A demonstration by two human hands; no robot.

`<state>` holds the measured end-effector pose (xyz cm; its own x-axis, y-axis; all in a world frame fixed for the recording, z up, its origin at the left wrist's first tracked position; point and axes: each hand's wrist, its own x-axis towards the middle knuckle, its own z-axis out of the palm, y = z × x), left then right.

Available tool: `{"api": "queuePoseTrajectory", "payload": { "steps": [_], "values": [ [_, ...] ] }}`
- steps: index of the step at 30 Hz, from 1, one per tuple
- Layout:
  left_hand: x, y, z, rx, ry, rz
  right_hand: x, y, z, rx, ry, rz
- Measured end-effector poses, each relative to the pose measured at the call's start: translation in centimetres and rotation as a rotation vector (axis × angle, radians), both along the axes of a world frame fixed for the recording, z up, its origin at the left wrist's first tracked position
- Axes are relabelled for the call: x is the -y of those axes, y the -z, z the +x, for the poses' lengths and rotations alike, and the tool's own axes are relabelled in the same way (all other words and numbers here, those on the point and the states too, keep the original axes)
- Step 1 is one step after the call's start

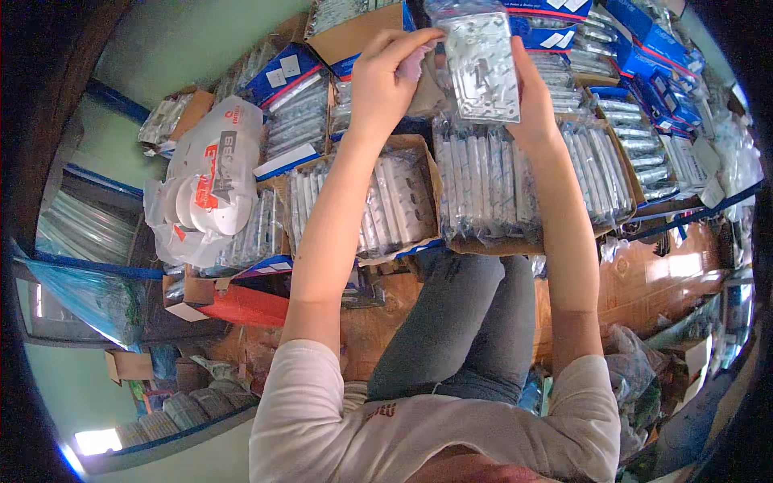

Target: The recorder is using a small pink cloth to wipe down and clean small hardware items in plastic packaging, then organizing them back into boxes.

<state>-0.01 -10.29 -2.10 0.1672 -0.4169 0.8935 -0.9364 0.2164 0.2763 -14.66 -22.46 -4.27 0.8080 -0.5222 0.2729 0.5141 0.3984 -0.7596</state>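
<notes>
My right hand (534,90) grips the right edge of a flat pack of perforated metal plates (483,66) in clear plastic, held up over the boxes. At the pack's upper left, my left hand (389,78) has its fingers curled round a small pinkish crumpled piece (415,63), with fingertips close to the plastic. Below my hands stand an open cardboard box of wrapped flat packs (483,187) and, to its left, another box (430,181) with similar packs on edge. Whether my left fingertips touch the pack's plastic cannot be told.
A white plastic bag (232,145) holding round white things lies on the boxes at left. Blue printed boxes (655,60) are stacked at the upper right. A red box flap (247,305) juts out below the shelf edge, left of my legs.
</notes>
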Motion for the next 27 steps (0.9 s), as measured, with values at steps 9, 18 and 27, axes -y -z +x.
{"api": "queuePoseTrajectory", "payload": {
  "steps": [9,18,27],
  "values": [
    [0.5,0.1,-0.8,-0.089,-0.062,-0.192,-0.1,-0.6,0.1,-0.089,0.114,0.165],
    [1.3,1.4,-1.9,-0.102,0.035,-0.133,0.1,0.7,0.9,-0.172,0.21,0.075],
    [1.2,0.9,-3.5,-0.08,0.193,-0.025,1.4,1.0,0.8,-0.105,0.242,0.186]
  ]
}}
